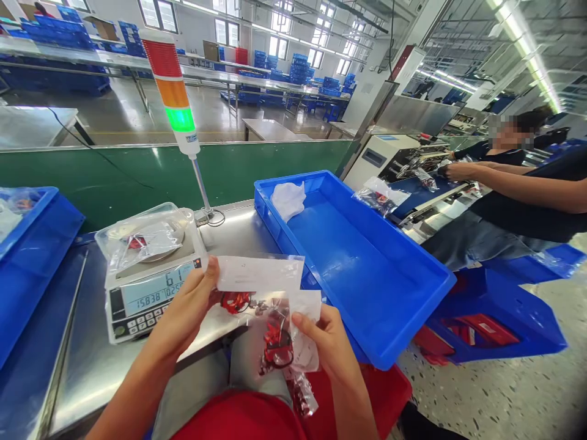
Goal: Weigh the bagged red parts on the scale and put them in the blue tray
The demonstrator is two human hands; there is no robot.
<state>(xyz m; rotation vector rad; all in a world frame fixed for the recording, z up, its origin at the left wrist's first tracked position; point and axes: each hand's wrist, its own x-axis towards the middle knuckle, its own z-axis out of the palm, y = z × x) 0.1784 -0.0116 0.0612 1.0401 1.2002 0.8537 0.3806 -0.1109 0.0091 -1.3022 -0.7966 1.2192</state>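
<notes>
My left hand (pixel 195 296) is closed on the upper edge of a clear plastic bag (pixel 259 273) with a white paper strip and red parts in it. Closed on a second clear bag (pixel 277 345), my right hand (pixel 328 336) pinches its white paper side. That bag has red and black pieces inside and overlaps the first one. Both bags are above my lap, in front of the table edge. Just beyond my left hand, a digital scale (pixel 156 293) shows 61, with another bag (pixel 153 239) of red contents on its pan.
A large blue tray (pixel 367 256) with a crumpled white bag (pixel 288 200) stands ahead right. A signal tower (pixel 177 98) glows green. Another blue bin (pixel 32 244) is at left. On the right, a person (pixel 518 189) works beside a machine conveyor (pixel 419 192). A red bin (pixel 385 394) sits low right.
</notes>
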